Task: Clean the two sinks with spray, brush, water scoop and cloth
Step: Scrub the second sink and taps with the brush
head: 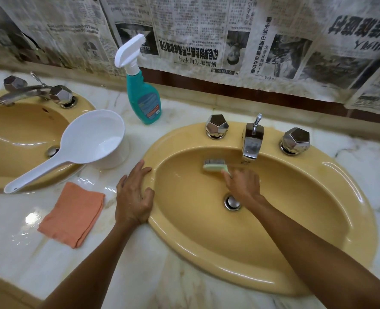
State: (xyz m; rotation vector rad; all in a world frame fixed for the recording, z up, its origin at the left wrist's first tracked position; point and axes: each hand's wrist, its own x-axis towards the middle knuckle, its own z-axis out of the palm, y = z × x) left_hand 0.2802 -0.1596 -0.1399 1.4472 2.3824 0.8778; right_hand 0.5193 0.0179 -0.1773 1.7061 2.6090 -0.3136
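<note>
Two yellow sinks sit in a marble counter. Inside the right sink (307, 219), my right hand (243, 186) grips the handle of a pale green brush (214, 165), whose bristles press the back wall of the basin just below the chrome tap (252, 141). My left hand (134, 195) rests flat on that sink's left rim, fingers spread. A white water scoop (91, 139) lies across the rim of the left sink (17, 134). The teal spray bottle (143, 92) stands upright between the sinks. An orange cloth (73, 215) lies folded on the counter.
Chrome knobs (216, 127) flank the right tap, and a second tap (28, 91) serves the left sink. A drain plug (232, 201) sits just left of my right wrist. Newspaper sheets (206, 34) cover the wall behind. The marble counter (17, 241) looks wet near the cloth.
</note>
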